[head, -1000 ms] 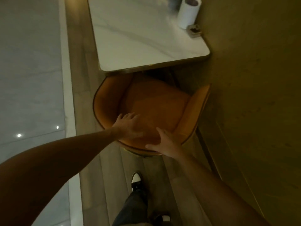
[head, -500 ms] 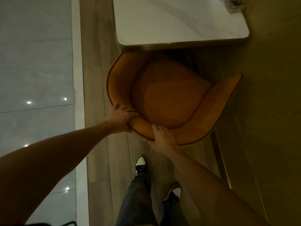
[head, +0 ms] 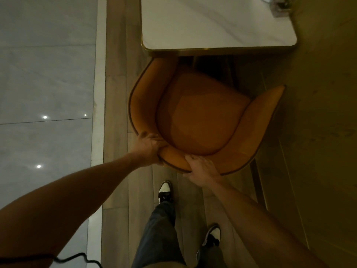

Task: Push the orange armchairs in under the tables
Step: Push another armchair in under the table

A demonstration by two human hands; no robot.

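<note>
An orange armchair (head: 201, 117) stands on the wood floor, turned a little so its right arm sticks out toward the wall. Its left arm tip reaches the front edge of a white marble table with a gold rim (head: 218, 48); the seat lies mostly outside the table. My left hand (head: 148, 147) grips the top of the backrest at its left corner. My right hand (head: 201, 166) grips the backrest rim near its middle, fingers curled over the top.
A tan wall (head: 318, 132) runs close along the chair's right side. Glossy grey floor tiles (head: 46, 84) lie left of a pale strip. My two feet in black-and-white shoes (head: 165, 192) stand behind the chair. A small holder (head: 280, 6) sits at the table's far right corner.
Both hands moved from the seat back's inner face to gripping its top rim. The chair has swung, its right arm now angled out toward the wall.
</note>
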